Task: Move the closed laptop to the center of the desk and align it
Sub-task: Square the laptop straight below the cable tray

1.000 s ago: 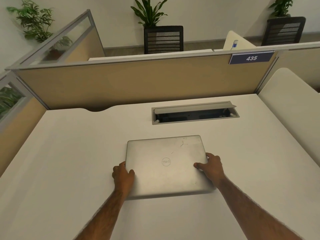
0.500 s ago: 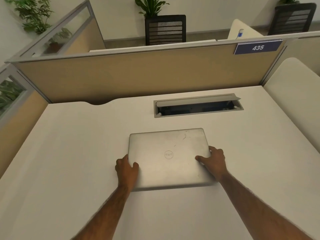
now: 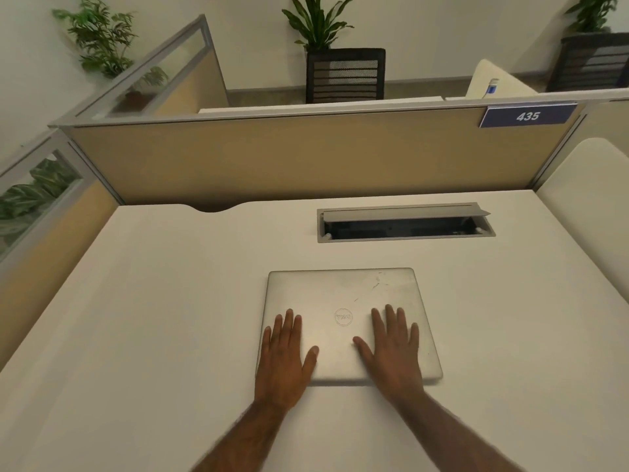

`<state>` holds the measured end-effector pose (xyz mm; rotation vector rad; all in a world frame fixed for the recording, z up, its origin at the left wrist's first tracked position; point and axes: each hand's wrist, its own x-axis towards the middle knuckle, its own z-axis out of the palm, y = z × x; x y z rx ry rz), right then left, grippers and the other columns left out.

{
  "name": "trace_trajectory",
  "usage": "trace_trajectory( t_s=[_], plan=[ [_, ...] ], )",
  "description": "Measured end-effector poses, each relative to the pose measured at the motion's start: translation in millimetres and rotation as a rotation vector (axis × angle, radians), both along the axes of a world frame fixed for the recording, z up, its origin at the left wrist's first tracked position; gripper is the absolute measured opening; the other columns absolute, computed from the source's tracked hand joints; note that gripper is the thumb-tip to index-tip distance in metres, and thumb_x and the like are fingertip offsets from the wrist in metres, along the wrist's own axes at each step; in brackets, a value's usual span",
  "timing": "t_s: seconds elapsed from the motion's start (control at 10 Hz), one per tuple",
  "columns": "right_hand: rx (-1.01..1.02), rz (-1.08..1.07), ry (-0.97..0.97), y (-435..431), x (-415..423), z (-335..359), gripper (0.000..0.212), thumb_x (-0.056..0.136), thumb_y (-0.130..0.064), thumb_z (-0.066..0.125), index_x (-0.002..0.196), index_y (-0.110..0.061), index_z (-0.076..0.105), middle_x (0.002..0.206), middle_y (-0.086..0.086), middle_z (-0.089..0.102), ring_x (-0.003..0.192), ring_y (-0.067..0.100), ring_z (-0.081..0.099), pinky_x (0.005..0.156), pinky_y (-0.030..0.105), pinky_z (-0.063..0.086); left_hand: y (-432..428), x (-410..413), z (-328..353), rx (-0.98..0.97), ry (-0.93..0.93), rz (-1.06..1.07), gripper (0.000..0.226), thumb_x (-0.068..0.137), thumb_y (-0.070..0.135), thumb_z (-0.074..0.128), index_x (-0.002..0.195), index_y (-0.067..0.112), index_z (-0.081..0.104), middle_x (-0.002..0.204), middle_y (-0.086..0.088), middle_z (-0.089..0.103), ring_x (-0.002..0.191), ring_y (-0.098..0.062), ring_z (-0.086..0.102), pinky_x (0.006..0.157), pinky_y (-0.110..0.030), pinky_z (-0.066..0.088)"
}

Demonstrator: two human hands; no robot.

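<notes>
With both palms spread flat and fingers extended on its lid, the left hand (image 3: 285, 356) and right hand (image 3: 394, 349) press the closed silver metal laptop (image 3: 343, 294), lying mid-way across the white desk (image 3: 136, 335). Aligning seems in hand; next, probably a small squaring nudge.

Laptop (image 3: 343, 301): near corners covered by the flat left hand (image 3: 285, 356) and right hand (image 3: 394, 349).
Forearms: cut off at the bottom edge.
Desk (image 3: 136, 318): near edge out of frame.
Cable tray (image 3: 405, 224): interior too dark to read.
</notes>
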<state>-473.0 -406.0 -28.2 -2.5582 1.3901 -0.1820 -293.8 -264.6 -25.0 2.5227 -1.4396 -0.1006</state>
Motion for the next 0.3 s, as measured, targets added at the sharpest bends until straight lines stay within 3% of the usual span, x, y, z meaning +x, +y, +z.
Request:
trace_trajectory(
  t_s=[0.1,0.3],
  plan=[
    [-0.009,0.060,0.029,2.7,-2.4,-10.7,0.077,0.104,-0.065,0.015,0.153,-0.013,0.045,0.161,0.020,0.048,0.152,0.036,0.026,0.121,0.057,0.012,0.5,-1.8,1.0,0.058,-0.023,0.005,0.076,0.097,0.060,0.025,0.158,0.018,0.015,0.167,0.001,0.005,0.155,-0.019,0.005,0.122,-0.041,0.006],
    [-0.066,0.064,-0.003,-2.0,-2.9,-12.2,0.074,0.105,-0.065,0.012,0.155,-0.016,0.037,0.158,0.019,0.052,0.155,0.033,0.021,0.121,0.055,0.011,-1.9,1.7,1.1,0.030,-0.011,0.035,0.075,0.097,0.063,0.018,0.156,0.018,0.025,0.166,-0.002,0.018,0.152,-0.014,0.004,0.119,-0.037,0.003]
  ],
)
